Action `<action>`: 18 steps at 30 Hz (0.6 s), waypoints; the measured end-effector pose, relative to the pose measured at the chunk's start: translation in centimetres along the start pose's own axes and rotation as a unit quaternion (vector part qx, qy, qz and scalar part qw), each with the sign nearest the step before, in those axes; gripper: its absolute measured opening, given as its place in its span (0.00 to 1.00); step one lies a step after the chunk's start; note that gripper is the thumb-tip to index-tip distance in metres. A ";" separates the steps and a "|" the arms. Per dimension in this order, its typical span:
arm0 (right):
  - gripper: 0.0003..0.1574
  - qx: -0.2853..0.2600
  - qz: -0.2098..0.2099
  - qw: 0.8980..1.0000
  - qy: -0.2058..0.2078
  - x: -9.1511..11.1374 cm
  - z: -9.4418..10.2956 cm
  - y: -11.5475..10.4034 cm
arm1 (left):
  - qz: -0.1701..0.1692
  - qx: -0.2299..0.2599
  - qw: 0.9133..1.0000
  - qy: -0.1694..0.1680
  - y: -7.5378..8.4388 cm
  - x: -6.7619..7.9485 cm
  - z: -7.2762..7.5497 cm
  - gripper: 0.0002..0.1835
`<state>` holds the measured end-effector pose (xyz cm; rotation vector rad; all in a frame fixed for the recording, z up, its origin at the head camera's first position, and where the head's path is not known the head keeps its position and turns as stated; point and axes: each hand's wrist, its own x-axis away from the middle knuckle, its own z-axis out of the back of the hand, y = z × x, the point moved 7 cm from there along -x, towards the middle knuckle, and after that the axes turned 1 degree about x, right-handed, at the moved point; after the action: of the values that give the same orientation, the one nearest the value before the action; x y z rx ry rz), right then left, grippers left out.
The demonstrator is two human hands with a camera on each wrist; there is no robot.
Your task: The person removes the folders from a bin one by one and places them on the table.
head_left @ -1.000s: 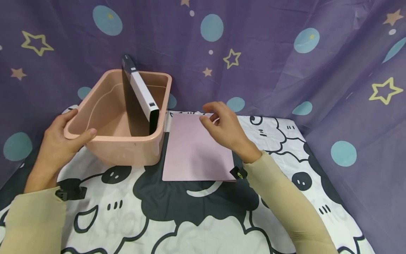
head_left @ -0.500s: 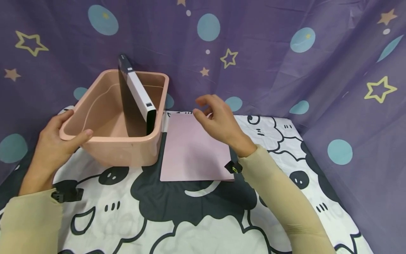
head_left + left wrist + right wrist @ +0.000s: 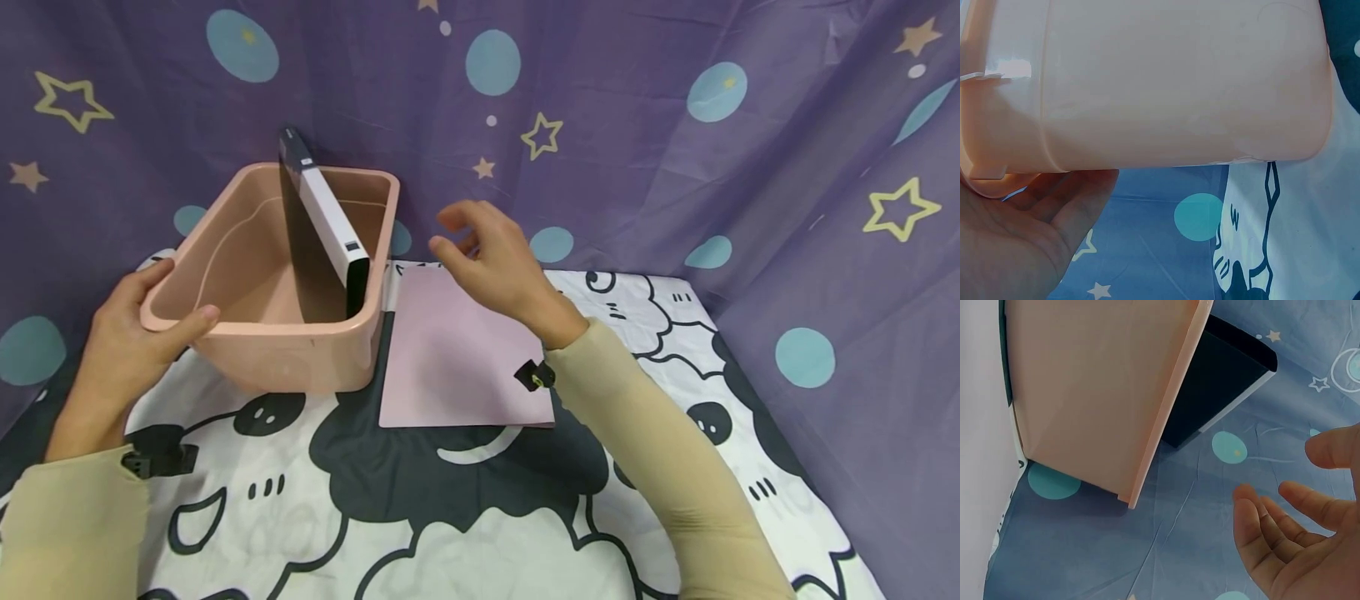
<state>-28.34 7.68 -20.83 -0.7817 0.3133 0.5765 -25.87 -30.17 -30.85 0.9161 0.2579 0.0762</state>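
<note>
My left hand (image 3: 123, 358) grips the near left corner of a peach plastic bin (image 3: 292, 358), thumb over the rim. In the left wrist view, the fingers (image 3: 1085, 200) lie along the bin's outer side (image 3: 1179, 81). A flat black box-like thing with a white edge (image 3: 333, 225) leans upright inside the bin, its top sticking out past the far rim. My right hand (image 3: 498, 267) hovers above a flat pink rectangular sheet or folder (image 3: 457, 358), fingers loosely bent and holding nothing. In the right wrist view, those fingers (image 3: 1250, 531) are apart from the bin and the black thing (image 3: 1222, 375).
A cloth with a black-and-white cartoon print (image 3: 495, 542) covers the surface. A purple curtain with stars and dots (image 3: 622, 183) hangs close behind the bin and along the right side. A small black camera (image 3: 161, 450) sits on my left wrist.
My right hand has moved left and farther away over the pink sheet, toward the bin. My left hand keeps its hold on the bin. The view shifted slightly.
</note>
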 end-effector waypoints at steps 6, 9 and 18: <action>0.21 -0.013 0.009 1.000 -0.012 -0.7 -0.8 -1.0 | 0.000 -0.001 1.000 -0.001 0.0 -0.1 0.0 0.47; 0.21 -0.013 0.019 1.000 -0.017 -1.1 -1.1 -1.7 | -0.002 -0.001 1.000 0.002 0.0 -0.1 0.0 0.47; 0.21 0.001 0.031 0.999 -0.032 -2.4 -1.9 -2.9 | -0.010 0.003 1.000 0.008 0.2 -0.1 0.0 0.47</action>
<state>-28.63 3.76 -19.29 -0.7523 0.2789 0.6579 -25.98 -30.09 -30.61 0.9194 0.2819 0.0647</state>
